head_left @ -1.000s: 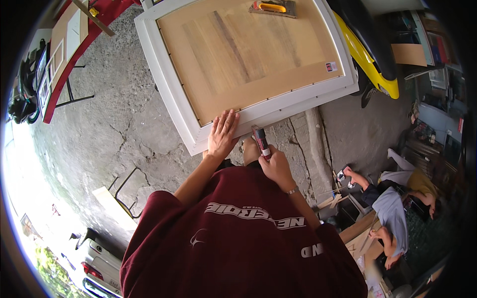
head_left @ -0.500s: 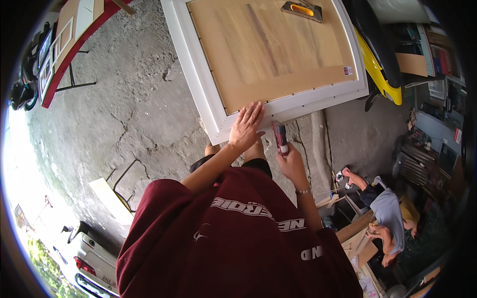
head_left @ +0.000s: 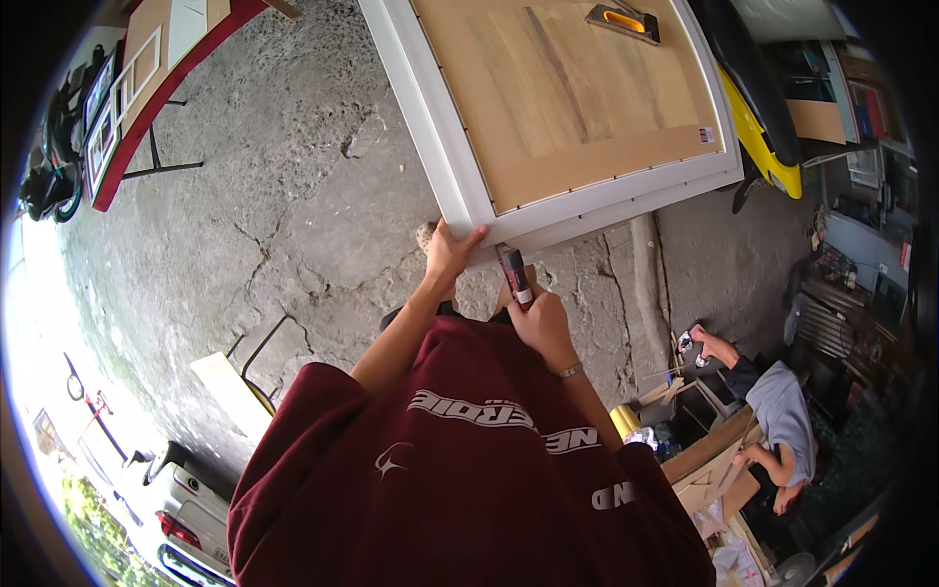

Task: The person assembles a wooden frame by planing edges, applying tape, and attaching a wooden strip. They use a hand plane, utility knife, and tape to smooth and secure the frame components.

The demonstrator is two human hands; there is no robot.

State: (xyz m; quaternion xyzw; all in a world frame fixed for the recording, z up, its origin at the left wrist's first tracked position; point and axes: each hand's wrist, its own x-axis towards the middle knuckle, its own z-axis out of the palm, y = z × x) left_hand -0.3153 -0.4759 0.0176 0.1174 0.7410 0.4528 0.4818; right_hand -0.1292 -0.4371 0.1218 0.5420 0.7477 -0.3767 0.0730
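Observation:
A large white picture frame [head_left: 626,192] lies with its brown backing panel [head_left: 509,181] facing up, small dark tabs along the panel's edge. My left hand [head_left: 448,256] grips the frame's near left corner, thumb on top and fingers round the outer side. In my right hand [head_left: 543,323] is a red-and-black hand tool [head_left: 516,277], its exact kind unclear. Its tip is at the frame's near edge, close to that corner; whether it touches cannot be made out. A flat tool with a yellow handle [head_left: 626,20] rests on the panel's far right.
Beyond the frame's right side stands a black-and-yellow motorbike seat and body [head_left: 758,132]. A red-edged table [head_left: 147,117] with small frames is at far left. At lower right another person [head_left: 778,421] crouches by wooden pieces. Cracked concrete floor [head_left: 323,196] lies around me.
My left hand has gone from lying flat on the frame to gripping its corner. The right hand has brought the hand tool leftward, closer to that corner. The whole view has shifted slightly.

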